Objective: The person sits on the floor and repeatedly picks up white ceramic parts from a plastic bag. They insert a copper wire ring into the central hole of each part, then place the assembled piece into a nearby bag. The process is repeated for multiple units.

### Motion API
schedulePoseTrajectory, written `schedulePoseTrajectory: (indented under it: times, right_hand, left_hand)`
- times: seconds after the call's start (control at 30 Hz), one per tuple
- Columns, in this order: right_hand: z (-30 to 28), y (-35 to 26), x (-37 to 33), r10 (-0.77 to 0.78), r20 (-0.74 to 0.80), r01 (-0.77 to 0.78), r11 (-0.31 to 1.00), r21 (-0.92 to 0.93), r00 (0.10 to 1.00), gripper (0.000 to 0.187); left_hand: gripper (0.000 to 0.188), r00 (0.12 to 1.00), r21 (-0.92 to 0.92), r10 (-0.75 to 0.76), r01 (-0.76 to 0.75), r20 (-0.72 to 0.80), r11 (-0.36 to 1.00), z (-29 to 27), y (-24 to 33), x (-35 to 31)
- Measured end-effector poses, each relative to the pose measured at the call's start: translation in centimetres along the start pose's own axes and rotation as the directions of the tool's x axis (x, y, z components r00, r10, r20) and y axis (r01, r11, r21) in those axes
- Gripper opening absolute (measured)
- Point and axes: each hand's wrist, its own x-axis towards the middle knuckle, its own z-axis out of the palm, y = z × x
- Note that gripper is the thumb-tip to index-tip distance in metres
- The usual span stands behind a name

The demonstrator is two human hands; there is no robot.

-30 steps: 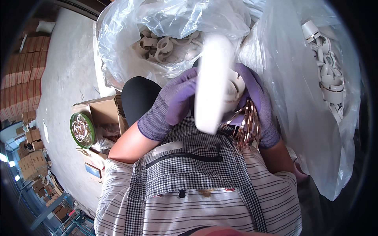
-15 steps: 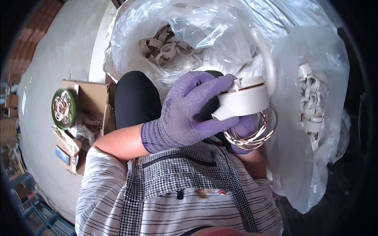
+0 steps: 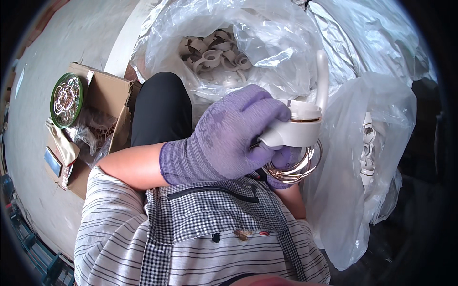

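Observation:
A white plastic spouted lid (image 3: 300, 132), with a tall looped handle (image 3: 322, 78) and a thin copper-coloured ring line under its top rim, is in front of my body. My left hand (image 3: 226, 136), in a purple knit glove, is closed on its spout side, fingertips on the top and thumb below. My right hand (image 3: 285, 159), gloved alike, is under the lid and mostly hidden by it. Several shiny gold-coloured rings (image 3: 298, 174) hang looped around the right hand. Its fingers appear curled, though the lid covers most of them.
Ahead, an open clear plastic bag (image 3: 281, 52) holds several pale ring-like parts (image 3: 214, 57). Another bag (image 3: 334, 190) at right contains white parts (image 3: 368, 148). At left, a cardboard box (image 3: 107, 90) carries a green-rimmed dish (image 3: 81, 97) of rings and a phone-like object (image 3: 52, 161).
My left fingers have closed further over the lid's spout side. The lid and rings sit slightly further left and lower, and the whole view has shifted a little.

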Motion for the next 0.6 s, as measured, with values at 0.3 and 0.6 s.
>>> schedulePoseTrajectory:
  times: [0.3, 0.6]
  right_hand:
    - [-0.8, 2.3, -0.7, -0.484, -0.077, 0.271, 0.608, -0.746, 0.872, 0.053]
    - [-0.3, 0.1, -0.6, -0.312, -0.312, 0.198, 0.917, -0.346, 0.898, 0.032]
  left_hand:
    - [0.055, 0.996, 0.182, 0.082, -0.087, 0.035, 0.979, -1.0, 0.5, 0.5]
    - [0.046, 0.998, 0.233, -0.008, -0.005, 0.055, 0.973, -1.6, -0.5, 0.6]
